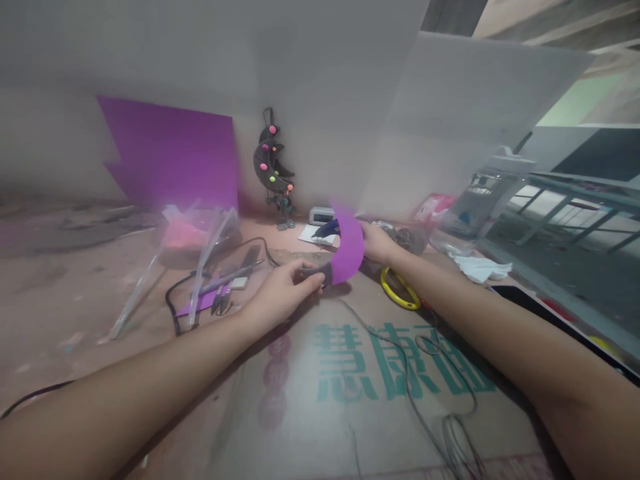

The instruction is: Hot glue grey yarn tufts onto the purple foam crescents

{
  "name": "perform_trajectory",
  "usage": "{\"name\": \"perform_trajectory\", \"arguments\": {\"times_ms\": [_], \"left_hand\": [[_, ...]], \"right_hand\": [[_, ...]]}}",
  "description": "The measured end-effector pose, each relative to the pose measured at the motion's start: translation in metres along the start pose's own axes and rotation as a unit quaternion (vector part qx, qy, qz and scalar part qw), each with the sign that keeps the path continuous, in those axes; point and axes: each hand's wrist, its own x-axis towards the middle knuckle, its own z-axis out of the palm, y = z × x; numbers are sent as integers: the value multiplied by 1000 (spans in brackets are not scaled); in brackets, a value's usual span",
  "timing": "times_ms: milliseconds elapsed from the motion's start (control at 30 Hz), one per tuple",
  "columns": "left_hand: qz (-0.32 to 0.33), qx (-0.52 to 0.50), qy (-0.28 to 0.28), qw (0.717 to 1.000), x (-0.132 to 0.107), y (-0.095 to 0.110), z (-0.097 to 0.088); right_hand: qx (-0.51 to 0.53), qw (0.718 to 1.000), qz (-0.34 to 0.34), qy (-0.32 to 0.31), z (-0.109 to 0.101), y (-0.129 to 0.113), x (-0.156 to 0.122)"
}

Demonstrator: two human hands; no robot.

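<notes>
A curved purple foam piece (347, 245), shaped like a crescent, is held between both hands over a sheet of cardboard with green characters (380, 373). My left hand (280, 293) pinches its lower end, where a dark piece lies against it. My right hand (379, 243) grips the upper edge from behind; its fingers are partly hidden by the foam. The picture is smeared by motion.
A large purple foam sheet (175, 153) leans on the wall. A dark crescent ornament with coloured dots (273, 163) hangs beside it. A glue gun (327, 230), yellow ring (400, 290), clear bag (197, 230), scissors, black cable and grey wires lie around.
</notes>
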Motion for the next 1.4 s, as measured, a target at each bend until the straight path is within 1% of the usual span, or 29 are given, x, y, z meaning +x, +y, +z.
{"name": "perform_trajectory", "arguments": {"times_ms": [100, 200, 300, 367, 467, 533, 600, 667, 733, 800, 867, 933, 1033, 1100, 1167, 1267, 1400], "left_hand": [[28, -8, -13, 999, 2, -6, 1], [30, -4, -15, 999, 2, -9, 1], [32, -18, -12, 999, 2, -8, 1], [26, -37, 0, 999, 2, -7, 1], [34, -78, 30, 996, 6, -10, 0], [40, -100, 40, 993, 8, -13, 0], [36, -85, 46, 995, 9, -15, -1], [36, -47, 55, 997, 9, -16, -2], [39, -10, 63, 997, 8, -15, -3], [36, 13, 65, 997, 7, -14, -3], [32, 21, 68, 997, 6, -13, -4], [31, 23, 71, 997, 6, -13, -4], [30, 32, 71, 997, 5, -13, -3], [30, 31, 70, 997, 5, -12, -3], [32, 20, 72, 997, 5, -12, -3], [37, 12, 81, 996, 5, -12, -3], [37, 16, 89, 995, 6, -12, -4]], "right_hand": [[65, 997, 26, 23, -3, -2, -2], [98, 992, 61, 41, -6, -1, -7], [123, 986, 87, 63, -13, -3, -18], [145, 980, 99, 95, -19, -5, -28], [181, 965, 80, 171, -30, -10, -49], [198, 962, 44, 182, -35, -14, -65], [168, 973, 6, 159, -39, -20, -81], [99, 986, -25, 134, -41, -29, -96], [11, 995, -29, 94, -40, -36, -107], [-32, 996, -30, 77, -36, -39, -114], [-37, 996, -38, 75, -29, -35, -117], [-30, 997, -45, 63, -21, -25, -117], [-14, 998, -65, 21, -14, -13, -117], [10, 996, -91, -2, -14, -11, -118], [32, 994, -102, -13, -14, -13, -119], [38, 994, -101, -5, -13, -16, -119], [8, 994, -109, 21, -9, -13, -117]]}}
